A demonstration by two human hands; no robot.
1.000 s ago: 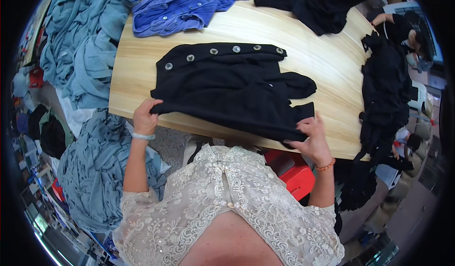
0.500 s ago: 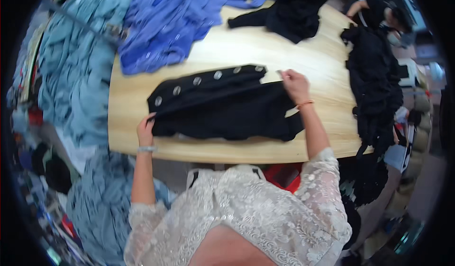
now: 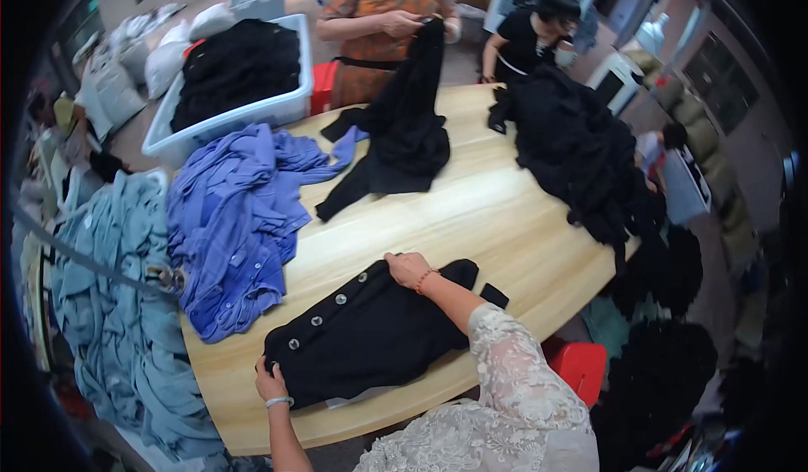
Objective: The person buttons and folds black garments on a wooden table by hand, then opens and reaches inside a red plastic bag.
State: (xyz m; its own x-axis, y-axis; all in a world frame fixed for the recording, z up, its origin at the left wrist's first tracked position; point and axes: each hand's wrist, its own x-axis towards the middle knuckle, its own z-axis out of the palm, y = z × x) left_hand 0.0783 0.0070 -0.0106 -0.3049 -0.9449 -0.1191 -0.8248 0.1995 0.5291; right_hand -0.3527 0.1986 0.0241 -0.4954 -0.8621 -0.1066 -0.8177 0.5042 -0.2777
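Observation:
A black cardigan (image 3: pixel 379 337) lies on the pale wooden table (image 3: pixel 497 220) in front of me, with a row of large round buttons (image 3: pixel 316 320) along its far-left edge. My left hand (image 3: pixel 270 382) pinches the near-left corner of the garment, fingers closed on the cloth. At the far end of the button edge, my right hand (image 3: pixel 408 270) grips the cardigan with closed fingers. A strip of pale material shows from under its near edge.
Purple-blue garments (image 3: pixel 240 228) and a grey-teal heap (image 3: pixel 114 304) lie to the left. Across the table a person (image 3: pixel 383 30) in an orange patterned top holds up a black garment (image 3: pixel 410 140). A black clothes pile (image 3: pixel 572 148) covers the far right; behind stands a full plastic tub (image 3: pixel 305 60).
The view has tilted up and turned, bringing the far side of the table into sight. My right hand has gone from the cardigan's right end to its button edge; the left keeps its corner.

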